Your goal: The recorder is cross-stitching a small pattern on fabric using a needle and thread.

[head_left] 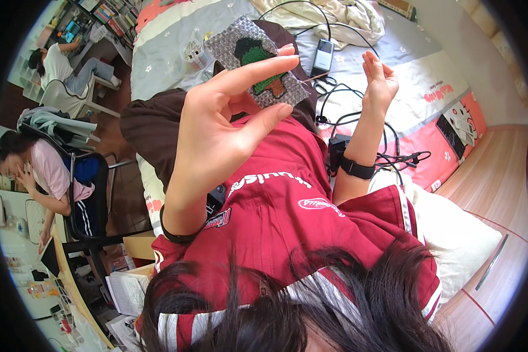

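My left hand point(220, 126) is closed on a small stitched piece point(226, 41), its thumb at the lower edge and its fingers curled over the side. The piece has a grey ground with a green and black figure above a brown, pot-like shape. From its right edge a thin brownish thread point(317, 77) runs toward my right hand point(380, 82). That hand is raised to the right, apart from the piece, with its fingertips pinched together. What lies between those fingertips is too small to make out.
Beyond my lap, a bed point(416, 76) holds black cables point(340, 91), a dark boxy device point(322, 57), a phone point(450, 136) and crumpled cream cloth point(358, 20). A white pillow point(457, 229) lies at right. Two people sit on chairs at left, near a cluttered desk point(79, 299).
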The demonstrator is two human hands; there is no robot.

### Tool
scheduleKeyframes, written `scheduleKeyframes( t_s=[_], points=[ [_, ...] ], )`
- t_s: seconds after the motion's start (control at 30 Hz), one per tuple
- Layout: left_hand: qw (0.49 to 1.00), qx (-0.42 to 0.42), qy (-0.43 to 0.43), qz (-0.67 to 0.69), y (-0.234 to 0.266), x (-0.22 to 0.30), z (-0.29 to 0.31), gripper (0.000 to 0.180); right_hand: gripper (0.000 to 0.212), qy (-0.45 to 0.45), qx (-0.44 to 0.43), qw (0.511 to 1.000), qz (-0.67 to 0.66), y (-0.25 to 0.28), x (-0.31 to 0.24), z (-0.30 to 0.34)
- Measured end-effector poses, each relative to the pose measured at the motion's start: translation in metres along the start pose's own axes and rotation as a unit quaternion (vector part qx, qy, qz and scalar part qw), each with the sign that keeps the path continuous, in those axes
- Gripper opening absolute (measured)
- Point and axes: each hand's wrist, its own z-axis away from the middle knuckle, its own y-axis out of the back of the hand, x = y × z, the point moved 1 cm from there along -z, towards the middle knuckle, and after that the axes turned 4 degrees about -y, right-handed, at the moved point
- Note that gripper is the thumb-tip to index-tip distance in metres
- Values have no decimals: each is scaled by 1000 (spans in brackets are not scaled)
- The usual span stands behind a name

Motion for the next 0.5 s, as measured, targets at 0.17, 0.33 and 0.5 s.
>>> scheduleKeyframes(
  t_s=[0.17,0.33,0.5],
  points=[
    [1000,6,1,10,-1,-2,-2,43,24,-29,-85,993,80,1,1,3],
    [1000,26,12,9,0,0,-3,43,29,-5,-146,936,319,-18,-5,20],
    [999,40,13,9,1,-3,-4,43,44,41,-260,860,437,-58,-46,81]
  ],
)
